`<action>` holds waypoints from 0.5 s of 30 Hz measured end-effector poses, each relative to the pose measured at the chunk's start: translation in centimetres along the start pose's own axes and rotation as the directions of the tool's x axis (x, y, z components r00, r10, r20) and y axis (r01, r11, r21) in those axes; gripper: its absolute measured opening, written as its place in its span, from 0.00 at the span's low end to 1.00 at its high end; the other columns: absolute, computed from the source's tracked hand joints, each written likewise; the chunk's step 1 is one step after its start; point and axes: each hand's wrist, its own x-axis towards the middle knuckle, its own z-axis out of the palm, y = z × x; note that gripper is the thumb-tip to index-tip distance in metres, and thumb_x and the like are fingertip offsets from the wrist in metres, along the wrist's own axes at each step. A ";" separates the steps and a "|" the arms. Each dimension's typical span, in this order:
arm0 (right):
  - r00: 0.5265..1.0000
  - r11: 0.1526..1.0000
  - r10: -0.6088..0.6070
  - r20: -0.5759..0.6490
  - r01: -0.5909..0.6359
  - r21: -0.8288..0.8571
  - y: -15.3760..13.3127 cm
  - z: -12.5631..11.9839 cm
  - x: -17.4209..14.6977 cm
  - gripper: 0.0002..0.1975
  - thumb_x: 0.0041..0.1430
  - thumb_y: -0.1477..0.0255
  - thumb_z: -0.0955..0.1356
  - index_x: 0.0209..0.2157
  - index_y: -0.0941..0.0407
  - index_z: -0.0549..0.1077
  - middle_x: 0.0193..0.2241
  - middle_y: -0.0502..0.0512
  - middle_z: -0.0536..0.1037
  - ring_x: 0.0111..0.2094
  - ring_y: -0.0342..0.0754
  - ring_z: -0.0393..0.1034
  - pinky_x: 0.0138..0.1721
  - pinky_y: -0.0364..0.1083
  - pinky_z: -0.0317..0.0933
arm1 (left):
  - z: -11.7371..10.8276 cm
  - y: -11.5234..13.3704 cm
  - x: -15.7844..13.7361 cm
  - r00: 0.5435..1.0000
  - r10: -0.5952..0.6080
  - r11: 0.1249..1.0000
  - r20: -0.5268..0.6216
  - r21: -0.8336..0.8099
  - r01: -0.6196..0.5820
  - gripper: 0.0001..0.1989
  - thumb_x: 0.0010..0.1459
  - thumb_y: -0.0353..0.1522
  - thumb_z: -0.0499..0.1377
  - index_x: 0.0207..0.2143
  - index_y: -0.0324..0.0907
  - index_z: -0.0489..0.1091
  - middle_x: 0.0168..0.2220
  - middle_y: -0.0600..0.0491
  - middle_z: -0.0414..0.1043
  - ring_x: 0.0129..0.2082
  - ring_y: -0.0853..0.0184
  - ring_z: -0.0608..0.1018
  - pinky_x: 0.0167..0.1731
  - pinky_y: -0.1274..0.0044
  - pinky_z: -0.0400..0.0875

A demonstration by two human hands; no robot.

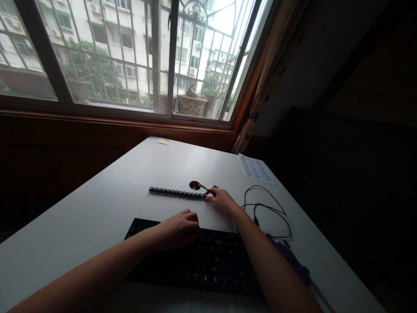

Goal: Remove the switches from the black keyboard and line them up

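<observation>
A black keyboard point(224, 261) lies in front of me on the white table point(107, 204). My left hand point(180, 228) rests over its upper edge with the fingers curled in; whatever they hold, if anything, is hidden. Beyond the keyboard runs a straight row of black keycaps point(176, 192). At the right end of this row my right hand point(221, 200) pinches a dark keycap point(204, 196). A thin stick-like piece point(205, 188) slants from these fingers toward a brown oval spot point(194, 185); its kind is unclear.
A black cable point(270, 208) loops right of my right hand. Beside my right forearm lies a purple cloth-like thing point(293, 261). A printed sheet point(257, 168) lies at the far right edge, yellow sticky notes point(163, 141) at the far corner. A barred window point(130, 56) stands behind.
</observation>
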 end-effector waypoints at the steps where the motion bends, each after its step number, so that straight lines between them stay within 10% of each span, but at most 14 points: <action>1: 1.000 1.000 0.000 0.000 0.000 0.002 0.0 0.0 0.0 0.13 0.53 0.69 0.72 0.42 0.54 0.80 0.35 0.53 0.80 0.37 0.49 0.73 0.40 0.44 0.61 | 0.0 0.0 0.0 1.000 0.001 1.000 0.001 -0.002 -0.001 0.05 0.62 0.29 0.60 0.40 0.42 0.75 0.40 0.48 0.71 0.41 0.61 0.71 0.42 0.72 0.69; 15: 1.000 0.999 0.007 0.004 -0.007 0.042 0.1 0.0 -0.1 0.14 0.52 0.68 0.72 0.43 0.53 0.80 0.35 0.52 0.80 0.37 0.49 0.72 0.40 0.44 0.61 | 0.1 -0.1 -0.1 1.000 0.005 1.000 0.002 -0.011 -0.005 0.06 0.61 0.28 0.60 0.40 0.43 0.75 0.41 0.49 0.71 0.41 0.62 0.71 0.43 0.72 0.69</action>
